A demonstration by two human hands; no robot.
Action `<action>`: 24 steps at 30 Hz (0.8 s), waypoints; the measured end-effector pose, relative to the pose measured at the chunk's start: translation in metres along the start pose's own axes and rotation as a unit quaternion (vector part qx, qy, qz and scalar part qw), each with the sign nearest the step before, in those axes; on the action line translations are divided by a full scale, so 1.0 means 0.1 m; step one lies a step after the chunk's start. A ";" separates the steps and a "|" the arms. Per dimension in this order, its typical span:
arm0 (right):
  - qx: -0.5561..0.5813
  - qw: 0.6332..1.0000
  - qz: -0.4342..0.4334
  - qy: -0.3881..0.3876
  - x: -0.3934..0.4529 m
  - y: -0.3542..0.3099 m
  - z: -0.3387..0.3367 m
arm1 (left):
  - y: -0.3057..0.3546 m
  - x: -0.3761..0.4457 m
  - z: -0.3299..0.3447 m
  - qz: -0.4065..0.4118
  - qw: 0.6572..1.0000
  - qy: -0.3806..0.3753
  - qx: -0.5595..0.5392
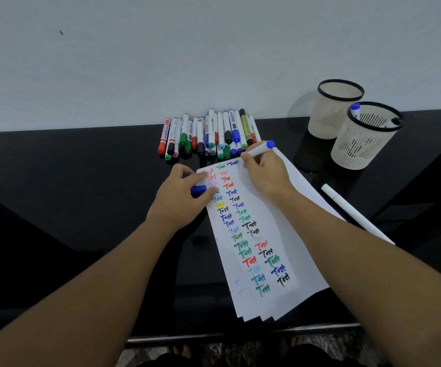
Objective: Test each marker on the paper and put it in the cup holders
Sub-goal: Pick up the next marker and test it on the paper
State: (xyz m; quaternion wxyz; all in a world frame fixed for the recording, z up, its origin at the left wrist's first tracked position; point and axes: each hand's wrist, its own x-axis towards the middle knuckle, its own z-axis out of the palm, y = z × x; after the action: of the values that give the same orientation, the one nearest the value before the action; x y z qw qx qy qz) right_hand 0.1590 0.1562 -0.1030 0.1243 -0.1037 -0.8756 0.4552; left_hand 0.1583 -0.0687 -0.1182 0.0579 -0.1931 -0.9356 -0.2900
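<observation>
A pale wall [161,62] backs a black table [68,181]. On the table lies a sheet of paper [280,221] covered in coloured "Test" words. The right hand [264,176] grips a blue-ended marker [261,148], tip at the top of the paper. The left hand [179,200] presses the paper's left edge, fingers curled round a blue cap [198,189]. A pile of markers [208,135] lies just beyond the paper. Two cups [362,144] stand at right, the nearer holding markers. A white pen [354,211] lies beside the paper.
</observation>
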 end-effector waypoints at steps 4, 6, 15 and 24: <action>0.127 0.990 -0.025 0.049 -0.05 -0.01 -0.08 | 0.05 -0.04 -0.06 -0.010 0.999 0.013 -0.042; 0.144 0.988 -0.021 0.056 -0.06 -0.01 -0.08 | 0.06 -0.06 -0.08 -0.019 0.998 0.017 -0.052; 0.091 0.992 -0.015 -0.089 -0.07 -0.10 -0.17 | 0.02 -0.09 -0.10 0.002 0.999 0.022 -0.037; 0.117 0.988 -0.042 -0.086 -0.24 -0.29 -0.30 | -0.02 -0.05 -0.04 0.031 0.997 0.067 -0.009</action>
State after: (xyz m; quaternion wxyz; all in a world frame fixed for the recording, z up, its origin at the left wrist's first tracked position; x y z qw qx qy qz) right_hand 0.1890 0.1555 -0.0655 0.0786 -0.0120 -0.8273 0.5561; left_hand 0.1619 -0.0741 -0.1168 0.1276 -0.2032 -0.9203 -0.3091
